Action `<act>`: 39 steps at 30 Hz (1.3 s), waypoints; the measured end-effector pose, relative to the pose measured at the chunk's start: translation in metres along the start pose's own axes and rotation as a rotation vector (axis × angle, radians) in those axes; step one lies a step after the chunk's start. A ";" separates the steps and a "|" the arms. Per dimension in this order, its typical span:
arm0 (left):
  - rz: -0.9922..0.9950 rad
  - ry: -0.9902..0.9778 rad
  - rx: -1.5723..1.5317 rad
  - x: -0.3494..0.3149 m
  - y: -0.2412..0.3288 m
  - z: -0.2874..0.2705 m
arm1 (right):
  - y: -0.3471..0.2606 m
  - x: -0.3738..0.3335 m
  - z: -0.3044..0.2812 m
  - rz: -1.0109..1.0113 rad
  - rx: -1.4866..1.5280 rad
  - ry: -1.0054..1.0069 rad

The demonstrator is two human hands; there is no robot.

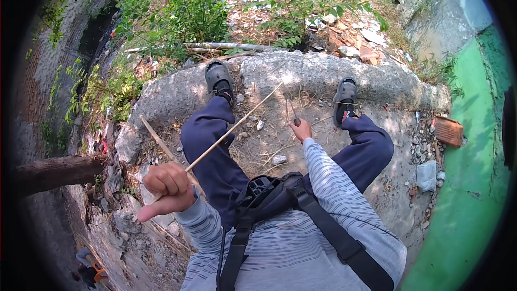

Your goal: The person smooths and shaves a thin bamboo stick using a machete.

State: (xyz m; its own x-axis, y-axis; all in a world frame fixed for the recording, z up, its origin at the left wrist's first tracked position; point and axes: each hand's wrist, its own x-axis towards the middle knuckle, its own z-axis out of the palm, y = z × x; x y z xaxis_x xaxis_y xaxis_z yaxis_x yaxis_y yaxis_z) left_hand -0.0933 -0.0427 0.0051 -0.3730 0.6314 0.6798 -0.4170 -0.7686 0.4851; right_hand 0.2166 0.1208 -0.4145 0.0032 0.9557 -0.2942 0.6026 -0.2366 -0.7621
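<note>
My left hand (168, 186) is closed in a fist around one end of a long, thin, pale bamboo stick (234, 127), its thumb sticking out to the left. The stick slants up and to the right over my left leg, and its far tip hangs between my feet. Lower between my knees, my right hand (302, 130) grips the dark handle of a small narrow-bladed knife (292, 110). The blade points away from me, close to the stick's tip but apart from it. My fingers partly cover the handle.
A thicker wooden pole (161, 144) leans beside my left leg. My shoes rest against a low concrete ledge (318, 73). Right lie a brick (448, 131) and a plastic bag (426, 176) by a green wall (468, 183). A trunk (59, 175) stands left; plants and rubble lie ahead.
</note>
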 end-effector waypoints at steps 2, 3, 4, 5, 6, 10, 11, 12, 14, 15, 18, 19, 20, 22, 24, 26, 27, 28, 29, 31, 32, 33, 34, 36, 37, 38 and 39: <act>0.013 0.104 0.207 0.003 0.001 0.005 | 0.002 -0.001 -0.002 -0.012 -0.033 -0.020; 0.012 0.104 0.207 0.003 0.001 0.008 | 0.003 -0.004 -0.001 -0.011 -0.033 -0.019; 0.009 0.187 0.371 0.006 0.001 0.015 | 0.003 -0.009 0.000 -0.013 -0.021 -0.018; 0.005 0.271 0.536 0.008 0.002 0.019 | 0.002 -0.013 0.002 -0.014 -0.010 -0.018; 0.004 0.273 0.540 0.009 0.003 0.019 | 0.001 -0.016 0.005 -0.013 -0.009 -0.022; -0.049 0.349 0.514 0.015 0.004 0.021 | 0.000 -0.019 0.008 -0.036 -0.018 -0.023; -0.056 0.357 0.445 0.014 0.005 0.020 | -0.004 -0.019 0.007 -0.032 -0.045 -0.065; -0.063 0.366 0.376 0.013 0.006 0.019 | -0.008 -0.020 0.007 -0.029 -0.044 -0.068; -0.033 0.365 0.291 0.013 0.002 0.024 | -0.017 -0.020 0.006 -0.184 0.029 -0.036; 0.000 0.365 0.207 0.014 0.000 0.027 | -0.022 -0.019 0.005 -0.182 0.029 -0.033; 0.028 0.276 0.226 0.016 -0.006 0.029 | -0.042 -0.019 0.002 -0.272 0.038 -0.055; 0.028 0.278 0.231 0.016 -0.006 0.028 | -0.055 -0.023 0.001 -0.319 0.073 -0.068; 0.043 0.253 0.255 0.016 -0.006 0.026 | -0.065 -0.026 0.000 -0.365 0.107 -0.080; 0.057 0.230 0.279 0.016 -0.008 0.023 | -0.081 -0.029 -0.001 -0.399 0.114 -0.097; 0.112 0.268 0.218 0.017 -0.011 0.021 | -0.093 -0.032 -0.001 -0.435 0.121 -0.115; 0.121 0.259 0.221 0.020 -0.013 0.021 | -0.093 -0.031 0.002 -0.432 0.127 -0.172; 0.128 0.251 0.225 0.020 -0.013 0.021 | -0.094 -0.030 0.006 -0.435 0.129 -0.177; 0.125 0.249 0.212 0.023 -0.017 0.023 | -0.082 -0.024 0.011 -0.456 0.137 -0.132; 0.127 0.252 0.209 0.025 -0.019 0.024 | -0.073 -0.020 0.016 -0.479 0.147 -0.096; 0.131 0.257 0.207 0.028 -0.021 0.026 | -0.057 -0.015 0.021 -0.347 0.161 -0.154; 0.133 0.260 0.209 0.028 -0.021 0.026 | -0.050 -0.013 0.022 -0.214 0.176 -0.213; 0.135 0.263 0.210 0.028 -0.022 0.026 | -0.044 -0.011 0.022 -0.214 0.174 -0.213; 0.135 0.264 0.212 0.028 -0.021 0.026 | -0.042 -0.011 0.022 -0.153 0.184 -0.210; 0.132 0.274 0.217 0.028 -0.019 0.026 | -0.038 -0.012 0.025 -0.090 0.192 -0.206; 0.132 0.278 0.219 0.029 -0.019 0.026 | -0.041 -0.014 0.026 -0.182 0.184 -0.162; 0.138 0.310 0.250 0.030 -0.018 0.026 | -0.045 -0.016 0.027 -0.273 0.175 -0.118; 0.145 0.341 0.281 0.031 -0.017 0.025 | -0.049 -0.016 0.030 -0.272 0.174 -0.123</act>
State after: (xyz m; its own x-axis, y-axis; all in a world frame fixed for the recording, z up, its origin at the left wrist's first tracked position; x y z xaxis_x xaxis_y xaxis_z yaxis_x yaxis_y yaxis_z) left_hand -0.0768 -0.0125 0.0314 -0.6817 0.4771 0.5547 -0.1173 -0.8196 0.5609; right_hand 0.1626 0.1116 -0.3895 -0.2414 0.9622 -0.1260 0.4231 -0.0125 -0.9060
